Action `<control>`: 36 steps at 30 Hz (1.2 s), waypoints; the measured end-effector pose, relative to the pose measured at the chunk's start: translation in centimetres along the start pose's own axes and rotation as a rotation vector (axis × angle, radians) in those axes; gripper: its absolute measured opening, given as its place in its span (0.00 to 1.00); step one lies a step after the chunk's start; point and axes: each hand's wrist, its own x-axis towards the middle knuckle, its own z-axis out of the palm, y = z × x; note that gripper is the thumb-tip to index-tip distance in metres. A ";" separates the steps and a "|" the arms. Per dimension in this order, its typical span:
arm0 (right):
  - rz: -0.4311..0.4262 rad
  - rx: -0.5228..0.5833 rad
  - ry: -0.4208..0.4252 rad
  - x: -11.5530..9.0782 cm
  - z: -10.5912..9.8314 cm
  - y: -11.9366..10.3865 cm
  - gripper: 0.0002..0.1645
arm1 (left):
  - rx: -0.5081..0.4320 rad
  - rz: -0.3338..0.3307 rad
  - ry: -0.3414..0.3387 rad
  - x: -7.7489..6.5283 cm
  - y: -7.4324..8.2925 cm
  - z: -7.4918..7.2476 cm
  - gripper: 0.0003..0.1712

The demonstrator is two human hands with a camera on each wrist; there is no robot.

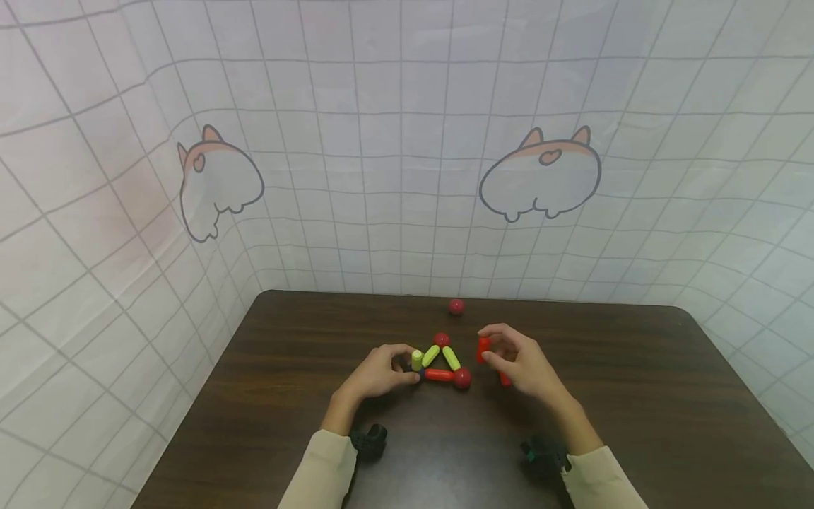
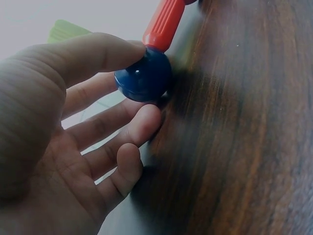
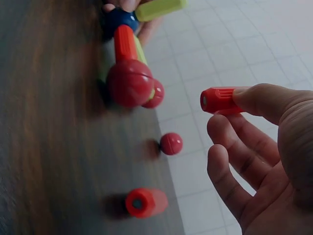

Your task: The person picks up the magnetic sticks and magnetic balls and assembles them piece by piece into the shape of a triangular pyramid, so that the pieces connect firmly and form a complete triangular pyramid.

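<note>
My left hand (image 1: 378, 372) pinches a dark blue ball (image 2: 143, 78) at one corner of a triangle of magnetic-toy rods and balls. From that ball a yellow-green rod (image 1: 417, 359) stands upright. The triangle's sides are a red rod (image 1: 439, 375) and two yellow-green rods, one on the left (image 1: 431, 355) and one on the right (image 1: 451, 358). Red balls sit at its far corner (image 1: 441, 340) and near right corner (image 1: 462, 378). Right of the triangle, my right hand (image 1: 524, 364) holds another red rod (image 3: 220, 100) between thumb and fingers, raised above the table.
A loose red rod (image 3: 146, 202) lies on the dark wood table (image 1: 292, 339), partly behind my right hand in the head view. One loose red ball (image 1: 456, 306) rests near the far edge. A white gridded cloth (image 1: 400, 247) hangs behind the table.
</note>
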 end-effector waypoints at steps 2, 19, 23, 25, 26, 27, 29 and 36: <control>-0.004 0.004 -0.005 0.0 0.4 -0.1 0.20 | 0.002 0.000 0.002 0.0 0.0 0.0 0.24; -0.026 -0.036 -0.030 0.1 2.8 -0.1 0.20 | 0.008 0.008 0.004 0.0 0.0 0.1 0.21; -0.031 -0.045 -0.031 0.1 2.9 0.0 0.20 | 0.012 0.012 0.006 0.1 0.0 0.1 0.21; -0.032 -0.051 -0.039 0.1 3.0 0.0 0.20 | 0.011 0.012 0.005 0.0 0.0 0.1 0.21; -0.032 -0.057 -0.043 0.1 3.0 0.0 0.20 | 0.011 0.010 0.005 0.0 0.0 0.1 0.21; -0.032 -0.062 -0.049 0.0 3.0 0.0 0.20 | 0.011 0.010 0.005 0.0 0.0 0.1 0.21; -0.029 -0.072 -0.061 0.0 3.0 0.0 0.19 | 0.013 0.012 0.006 0.0 0.0 0.1 0.21; -0.022 -0.074 -0.079 0.0 3.0 0.2 0.19 | 0.017 0.010 0.009 0.0 0.0 0.1 0.21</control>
